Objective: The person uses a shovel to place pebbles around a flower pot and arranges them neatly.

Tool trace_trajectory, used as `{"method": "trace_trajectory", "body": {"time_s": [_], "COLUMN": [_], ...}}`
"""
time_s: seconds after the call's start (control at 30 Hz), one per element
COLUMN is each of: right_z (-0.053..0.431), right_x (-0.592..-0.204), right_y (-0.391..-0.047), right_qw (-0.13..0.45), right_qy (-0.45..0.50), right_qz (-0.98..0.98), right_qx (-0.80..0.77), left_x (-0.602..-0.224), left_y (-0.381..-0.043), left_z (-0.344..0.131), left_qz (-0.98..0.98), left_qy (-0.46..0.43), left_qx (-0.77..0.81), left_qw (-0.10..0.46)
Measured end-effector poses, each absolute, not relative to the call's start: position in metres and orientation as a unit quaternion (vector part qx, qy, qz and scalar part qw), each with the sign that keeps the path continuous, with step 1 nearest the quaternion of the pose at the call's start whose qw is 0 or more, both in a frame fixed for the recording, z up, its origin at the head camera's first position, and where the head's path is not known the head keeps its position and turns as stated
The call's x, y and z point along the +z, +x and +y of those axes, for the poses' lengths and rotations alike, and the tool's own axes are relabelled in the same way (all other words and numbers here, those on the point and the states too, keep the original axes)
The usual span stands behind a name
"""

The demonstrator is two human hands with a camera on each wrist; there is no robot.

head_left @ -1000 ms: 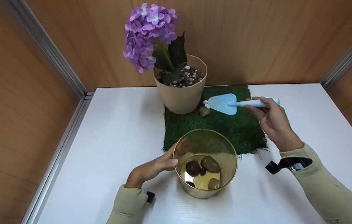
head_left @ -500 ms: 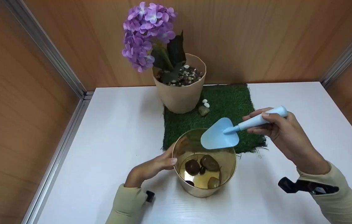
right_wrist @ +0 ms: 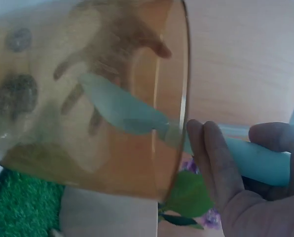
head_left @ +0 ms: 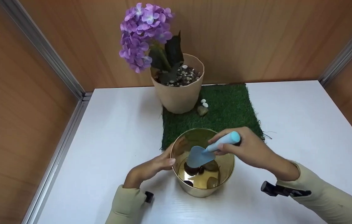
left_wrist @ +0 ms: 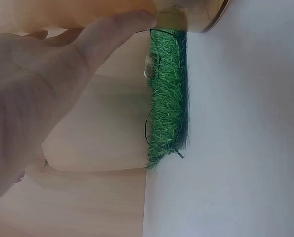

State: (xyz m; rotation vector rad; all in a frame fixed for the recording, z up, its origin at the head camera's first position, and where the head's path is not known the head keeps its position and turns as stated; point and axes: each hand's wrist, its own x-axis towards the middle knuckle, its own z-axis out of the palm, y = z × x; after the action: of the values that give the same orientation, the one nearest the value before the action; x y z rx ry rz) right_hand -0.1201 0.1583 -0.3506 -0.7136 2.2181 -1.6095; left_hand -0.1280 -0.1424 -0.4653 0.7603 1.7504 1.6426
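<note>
Blue trowel has moved into gold bucket, right hand gripping its handle; left hand holds bucket's side.

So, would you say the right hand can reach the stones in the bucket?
Probably yes: the bucket is open-topped, and the trowel in the right hand is inside, above the stones.

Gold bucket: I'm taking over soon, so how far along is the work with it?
Seemingly done: two white pebbles and a larger stone lie on the green mat beside the flowerpot. In hand: the left hand rests spread against the bucket while the right hand grips the blue trowel, its blade inside. Probably left: the stones at the bottom, if they are meant to come out.
</note>
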Motion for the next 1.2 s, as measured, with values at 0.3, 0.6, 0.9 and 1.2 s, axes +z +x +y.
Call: {"method": "trace_trajectory", "body": {"time_s": [0.3, 0.6, 0.9, 1.2], "right_z": [0.140, 0.134, 0.123, 0.117], "right_x": [-0.373, -0.376, -0.380, -0.382], "right_y": [-0.120, -0.121, -0.121, -0.120], "right_qw": [0.135, 0.154, 0.165, 0.149], "right_qy": [-0.281, -0.294, -0.325, -0.336], "right_qz": [0.823, 0.834, 0.837, 0.854], "right_qx": [-0.476, -0.440, -0.408, -0.367], "left_x": [-0.464, -0.464, -0.466, -0.466], "left_y": [-0.128, -0.129, -0.125, -0.129], "left_z": [-0.142, -0.144, -0.147, -0.143], "left_qz": [0.668, 0.672, 0.680, 0.670], "left_qy": [0.282, 0.281, 0.274, 0.288], "left_qx": [0.616, 0.614, 0.608, 0.614], "left_qw": [0.308, 0.306, 0.305, 0.303]}}
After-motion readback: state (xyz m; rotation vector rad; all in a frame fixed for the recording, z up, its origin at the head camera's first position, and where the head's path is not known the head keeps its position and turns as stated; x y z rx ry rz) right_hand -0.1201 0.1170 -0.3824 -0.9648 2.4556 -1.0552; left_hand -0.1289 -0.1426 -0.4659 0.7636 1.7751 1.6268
